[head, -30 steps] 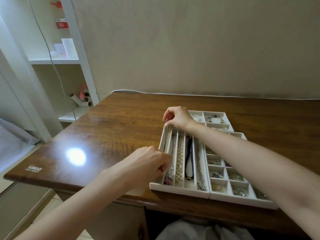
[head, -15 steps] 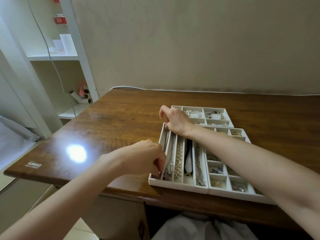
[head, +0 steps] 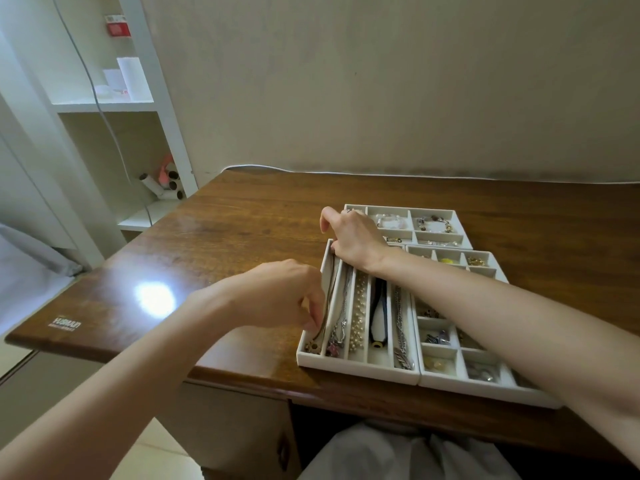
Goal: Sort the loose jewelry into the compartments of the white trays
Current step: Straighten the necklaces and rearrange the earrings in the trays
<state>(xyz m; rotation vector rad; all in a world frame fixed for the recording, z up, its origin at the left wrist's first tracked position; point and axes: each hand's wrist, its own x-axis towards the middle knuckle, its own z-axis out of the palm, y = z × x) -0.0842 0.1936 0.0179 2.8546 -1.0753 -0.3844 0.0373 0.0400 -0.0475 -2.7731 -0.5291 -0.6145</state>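
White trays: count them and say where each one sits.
3. The long-slot tray lies nearest, on the left; the small-compartment tray abuts its right side; the far tray sits behind both, its left end under the right hand. No more seem hidden.

a thin chain (head: 329, 296) lay stretched along the far left slot of a long white tray (head: 356, 368), a pearl string (head: 360, 313) lay two slots over, and a second white tray (head: 485, 386) sat just beside.
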